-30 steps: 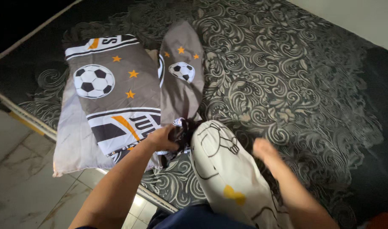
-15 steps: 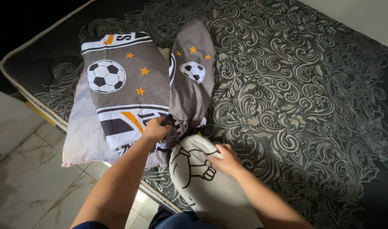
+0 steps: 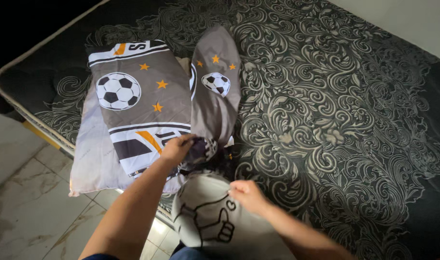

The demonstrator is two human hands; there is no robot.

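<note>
Right hand (image 3: 246, 195), a second ago open beside the white pillow (image 3: 208, 216), now on top of it; pillow slightly nearer the pillowcase (image 3: 215, 96).

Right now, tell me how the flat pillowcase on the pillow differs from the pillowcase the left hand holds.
The flat pillowcase lies spread and smooth on the bare pillow; the held pillowcase is bunched narrow, its near end gripped by the left hand. The flat one shows a big ball and stripes; the held one shows only a small ball. Both are grey with orange stars.
</note>
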